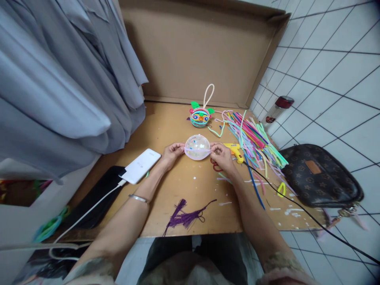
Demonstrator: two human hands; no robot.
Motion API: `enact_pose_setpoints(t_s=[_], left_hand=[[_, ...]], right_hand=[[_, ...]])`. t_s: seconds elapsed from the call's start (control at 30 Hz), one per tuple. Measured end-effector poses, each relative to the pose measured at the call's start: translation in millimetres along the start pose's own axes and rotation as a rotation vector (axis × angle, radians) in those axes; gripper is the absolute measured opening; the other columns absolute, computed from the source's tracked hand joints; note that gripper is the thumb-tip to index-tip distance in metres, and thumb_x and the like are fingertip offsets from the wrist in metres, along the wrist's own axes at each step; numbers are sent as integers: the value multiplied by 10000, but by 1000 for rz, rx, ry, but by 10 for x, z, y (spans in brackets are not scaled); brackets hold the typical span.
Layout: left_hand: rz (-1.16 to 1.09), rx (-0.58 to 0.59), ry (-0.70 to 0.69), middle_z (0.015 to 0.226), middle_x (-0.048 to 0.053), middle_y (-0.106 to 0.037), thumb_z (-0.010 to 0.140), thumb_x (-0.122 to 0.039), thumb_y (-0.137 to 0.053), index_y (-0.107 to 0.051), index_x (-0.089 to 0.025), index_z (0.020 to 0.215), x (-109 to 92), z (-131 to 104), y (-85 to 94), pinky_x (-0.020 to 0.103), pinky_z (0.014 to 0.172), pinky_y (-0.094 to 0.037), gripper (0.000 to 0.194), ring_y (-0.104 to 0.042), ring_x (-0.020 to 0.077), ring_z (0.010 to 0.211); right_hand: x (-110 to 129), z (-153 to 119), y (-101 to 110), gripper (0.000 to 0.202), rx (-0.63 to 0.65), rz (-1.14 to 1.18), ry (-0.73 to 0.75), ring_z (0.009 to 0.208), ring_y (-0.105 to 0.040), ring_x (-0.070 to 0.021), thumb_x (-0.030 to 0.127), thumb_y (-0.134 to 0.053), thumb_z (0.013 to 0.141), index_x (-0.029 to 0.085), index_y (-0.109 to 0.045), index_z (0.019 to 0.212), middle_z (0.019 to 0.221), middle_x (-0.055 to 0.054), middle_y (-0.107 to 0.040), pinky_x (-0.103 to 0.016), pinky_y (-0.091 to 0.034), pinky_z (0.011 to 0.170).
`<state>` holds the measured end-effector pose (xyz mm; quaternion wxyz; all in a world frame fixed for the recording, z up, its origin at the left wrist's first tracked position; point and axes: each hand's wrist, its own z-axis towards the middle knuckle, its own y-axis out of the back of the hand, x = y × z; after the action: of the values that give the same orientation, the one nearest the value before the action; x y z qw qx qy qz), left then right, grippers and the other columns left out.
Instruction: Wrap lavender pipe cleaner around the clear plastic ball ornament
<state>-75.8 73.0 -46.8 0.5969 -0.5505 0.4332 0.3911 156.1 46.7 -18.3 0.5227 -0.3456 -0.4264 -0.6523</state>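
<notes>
A clear, round plastic ball with small coloured specks rests on the tabletop between my hands. Across its front runs a lilac pipe cleaner. My left hand pinches at the strip's left end, against the ball's side. At the right end, my right hand pinches in the same way; the fingertips partly hide what they grip. Behind the ball stands a decorated ball with green ears, round eyes and a cream loop on top. A yellow glue gun lies just beyond my right hand.
Many coloured pipe cleaners are heaped at the right, beside a brown patterned bag. Purple tassels lie near the front edge. A white power bank with a cable sits left. A jar stands by the tiled wall.
</notes>
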Motion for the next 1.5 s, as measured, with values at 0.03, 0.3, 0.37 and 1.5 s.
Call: enact_pose_setpoints(t_s=[0.03, 0.3, 0.37, 1.5], left_hand=[[-7, -2, 5, 783, 49, -744, 438, -549, -940, -719, -136, 803, 2, 4, 2, 332, 866, -530, 594, -667, 155, 743], [-43, 1, 27, 792, 52, -752, 421, -520, -956, -730, -135, 792, 17, 19, 8, 343, 880, -537, 580, -675, 158, 756], [-42, 1, 27, 792, 53, -753, 420, -520, -957, -728, -134, 788, 21, 20, 12, 342, 879, -538, 580, -676, 158, 757], [52, 19, -53, 755, 26, -704, 516, -573, -896, -664, -160, 749, -16, -1, -44, 318, 824, -532, 528, -634, 142, 731]], right_hand=[[-7, 2, 0, 44, -3, 3, 1, 963, -668, -210, 227, -608, 639, 250, -593, 604, 946, -42, -694, -403, -528, 910], [-52, 7, 6, 37, -33, 27, -18, 940, -690, -194, 218, -619, 630, 247, -600, 618, 936, -42, -708, -379, -555, 893], [-58, 5, 6, 33, -36, 39, -20, 933, -693, -193, 220, -619, 631, 245, -600, 621, 929, -45, -708, -375, -561, 881], [-134, 16, 23, 59, -70, 16, -41, 890, -694, -192, 191, -638, 571, 238, -603, 581, 907, -45, -684, -378, -583, 852]])
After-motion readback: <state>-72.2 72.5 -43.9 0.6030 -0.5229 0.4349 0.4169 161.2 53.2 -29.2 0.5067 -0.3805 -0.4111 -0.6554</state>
